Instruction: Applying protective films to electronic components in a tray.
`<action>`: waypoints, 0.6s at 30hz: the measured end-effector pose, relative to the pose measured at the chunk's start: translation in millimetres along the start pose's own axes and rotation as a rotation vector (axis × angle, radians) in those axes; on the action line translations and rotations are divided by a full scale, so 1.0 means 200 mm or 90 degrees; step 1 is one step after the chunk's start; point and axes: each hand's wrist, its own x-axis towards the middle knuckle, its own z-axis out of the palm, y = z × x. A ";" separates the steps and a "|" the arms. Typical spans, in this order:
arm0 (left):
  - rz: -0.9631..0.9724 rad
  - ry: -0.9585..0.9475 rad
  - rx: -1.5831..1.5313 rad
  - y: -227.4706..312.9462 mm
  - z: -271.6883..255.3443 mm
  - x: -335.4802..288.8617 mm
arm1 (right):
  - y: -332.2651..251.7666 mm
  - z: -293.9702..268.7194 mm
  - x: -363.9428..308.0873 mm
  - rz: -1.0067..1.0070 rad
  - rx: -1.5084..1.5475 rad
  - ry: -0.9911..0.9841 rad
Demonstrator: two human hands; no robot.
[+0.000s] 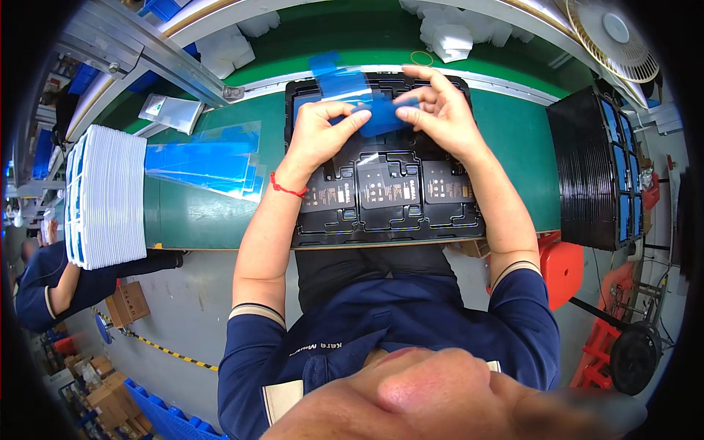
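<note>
A black tray (389, 238) of dark flat pieces (385, 187) lies on the green table (209, 224), flanked by a white tray stack (114, 198) at left and a black tray stack (590, 172) at right, loose blue sheets (209, 165) beside the former. The left hand (321, 133) pinches a blue film (381, 121), thumb near forefinger; the right hand (446, 117) meets its other edge, thumb and forefinger narrowly apart, whether gripping I cannot tell. The film spans the fingertips, above the tray's far half.
</note>
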 end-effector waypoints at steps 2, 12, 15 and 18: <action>-0.016 0.007 0.005 0.00 0.00 0.00 | 0.04 -0.06 0.01 0.101 -0.054 0.014; -0.024 0.096 -0.170 -0.06 -0.03 0.01 | 0.00 -0.26 -0.42 0.141 -0.060 0.197; 0.020 0.156 -0.112 -0.03 -0.02 0.01 | 0.00 -0.30 -0.56 0.184 -0.052 0.186; -0.020 0.154 -0.132 -0.02 -0.03 0.00 | -0.01 -0.30 -0.62 0.225 -0.039 0.184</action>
